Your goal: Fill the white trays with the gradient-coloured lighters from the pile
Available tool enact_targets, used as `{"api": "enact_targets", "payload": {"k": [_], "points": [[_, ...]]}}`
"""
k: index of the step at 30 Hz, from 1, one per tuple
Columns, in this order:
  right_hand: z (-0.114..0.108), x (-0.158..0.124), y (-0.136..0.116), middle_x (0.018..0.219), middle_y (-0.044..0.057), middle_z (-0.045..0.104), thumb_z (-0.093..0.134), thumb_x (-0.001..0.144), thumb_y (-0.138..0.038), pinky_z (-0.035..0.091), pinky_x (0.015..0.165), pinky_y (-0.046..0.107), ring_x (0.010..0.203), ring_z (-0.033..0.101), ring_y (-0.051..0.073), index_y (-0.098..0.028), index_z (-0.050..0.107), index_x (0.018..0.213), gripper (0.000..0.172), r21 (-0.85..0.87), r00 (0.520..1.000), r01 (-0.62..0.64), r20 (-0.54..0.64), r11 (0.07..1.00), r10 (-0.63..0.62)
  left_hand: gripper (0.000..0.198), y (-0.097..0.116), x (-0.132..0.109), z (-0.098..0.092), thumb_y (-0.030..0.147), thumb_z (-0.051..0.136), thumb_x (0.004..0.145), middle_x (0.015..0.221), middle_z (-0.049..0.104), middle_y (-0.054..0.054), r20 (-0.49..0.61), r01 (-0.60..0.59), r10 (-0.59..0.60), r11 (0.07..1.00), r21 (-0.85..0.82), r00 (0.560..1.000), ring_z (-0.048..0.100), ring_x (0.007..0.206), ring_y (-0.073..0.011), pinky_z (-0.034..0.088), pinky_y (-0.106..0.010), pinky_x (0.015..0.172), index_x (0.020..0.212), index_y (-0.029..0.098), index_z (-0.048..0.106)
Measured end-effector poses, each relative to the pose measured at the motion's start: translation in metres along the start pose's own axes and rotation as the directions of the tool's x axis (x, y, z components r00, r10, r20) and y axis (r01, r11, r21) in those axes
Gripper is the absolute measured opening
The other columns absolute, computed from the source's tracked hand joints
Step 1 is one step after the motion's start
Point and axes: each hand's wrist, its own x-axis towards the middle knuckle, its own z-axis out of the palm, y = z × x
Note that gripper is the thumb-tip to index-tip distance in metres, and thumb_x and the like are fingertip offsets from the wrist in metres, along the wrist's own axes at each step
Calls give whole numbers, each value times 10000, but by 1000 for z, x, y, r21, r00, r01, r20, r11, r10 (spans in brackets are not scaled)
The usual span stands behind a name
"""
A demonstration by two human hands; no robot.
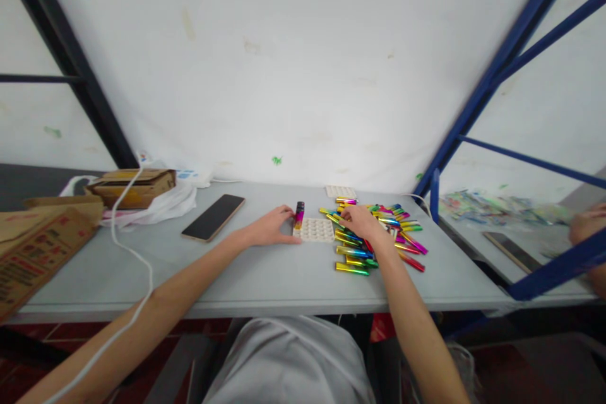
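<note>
A small white tray (316,231) with a grid of holes lies on the grey table (265,271). One rainbow-coloured lighter (299,214) stands upright in the tray's far left corner. My left hand (274,226) rests against the tray's left edge, fingers curled next to that lighter. A pile of several shiny multicoloured lighters (379,233) lies to the right of the tray. My right hand (360,222) is over the pile, fingers pinched among the lighters; what they hold is hidden.
A black phone (213,217) lies left of the tray. Cardboard boxes (132,187), a plastic bag and a white cable (127,246) fill the left side. A second white tray (339,192) lies by the wall. Another person's hand (587,227) shows at the far right, past the blue frame (478,101).
</note>
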Motion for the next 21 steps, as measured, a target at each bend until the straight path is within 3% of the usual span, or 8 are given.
{"api": "enact_targets", "payload": {"k": [5,10,14,17,21], "points": [[1,0,5,997,125,807,673,967,-131,538,870,327,927,737,244,-176,768,934,110,-28,999,-10,31,1000,10,729,0,-1,0,755,783,781,1350,672,-157,-8,-10,10,1000,3,1000,652,1249,-351,493,-435,1140,1242,196,696],[2,3,1,1181,183,729,509,1059,-172,486,1001,352,1108,672,255,-129,684,1128,193,-46,985,10,-174,999,-18,731,-2,-1,0,754,781,785,1348,676,-155,-9,-11,11,1000,4,1000,654,1247,-348,497,-429,1135,1252,197,698],[0,2,-15,1063,121,748,408,1114,-276,495,898,339,969,687,244,-160,618,1274,289,107,971,57,-239,993,-30,738,-2,-1,1,740,795,785,1368,665,-179,-2,-7,7,1000,4,1000,645,1269,-360,489,-441,1151,1263,186,699],[-1,1,-26,896,48,752,476,1094,-391,474,810,312,840,674,225,-208,695,1155,292,190,964,115,-260,975,-63,728,-2,-1,1,731,789,795,1375,666,-184,-4,-10,10,1000,-1,1000,639,1282,-363,486,-443,1157,1266,183,703],[2,2,-31,619,-16,606,672,940,-598,387,620,287,604,520,171,-210,664,728,442,249,953,65,-302,966,13,714,-3,-1,1,728,799,793,1374,677,-171,-11,-20,20,1000,5,1000,642,1276,-356,484,-432,1155,1266,201,706]]}}
